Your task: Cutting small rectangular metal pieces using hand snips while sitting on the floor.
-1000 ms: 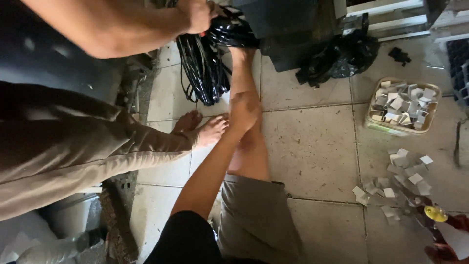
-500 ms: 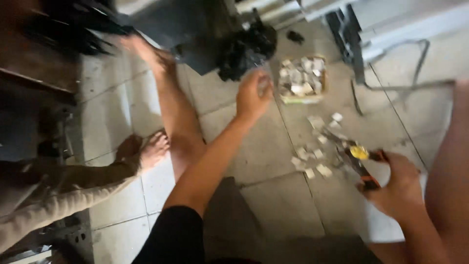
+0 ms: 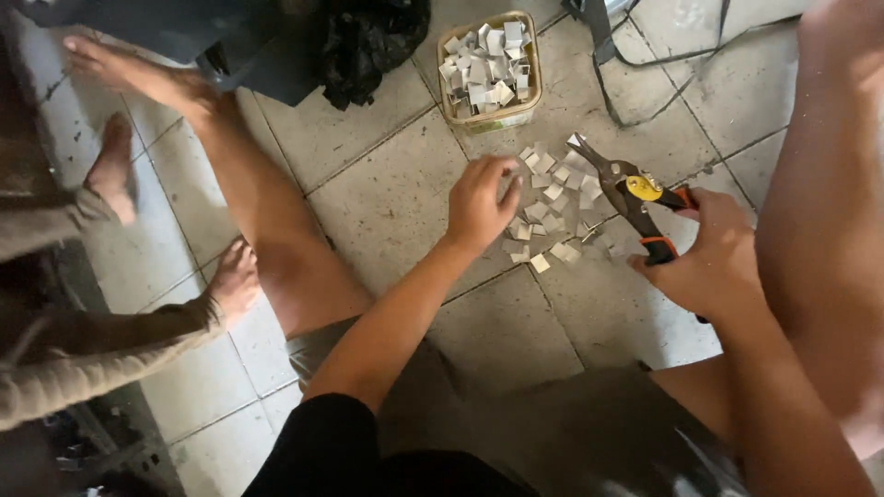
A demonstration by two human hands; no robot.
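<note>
Sitting: a person on a tiled floor [image 3: 387, 193], bare legs spread toward the upper left and right edge of the frame.
Another person: at the left edge, brown sleeve and bare feet [image 3: 235, 276] beside the seated person's leg.
Black bag [image 3: 368, 41]: crumpled at the top centre, just left of the tub.
Tub [image 3: 529, 112]: small pale container, upper centre, filled with cut grey-white squares.
Left hand [image 3: 479, 202]: centre of frame, fingers curled downward, tips touching the left edge of the scattered pieces; whether it grips one I cannot tell.
Right hand [image 3: 704, 262]: right of centre, fingers wrapped round the orange handles of the snips.
Snips [image 3: 631, 189]: blades pointing to the upper left, over the pile.
Scattered pieces [image 3: 552, 207]: small squares strewn on the floor between both hands, below the tub.
</note>
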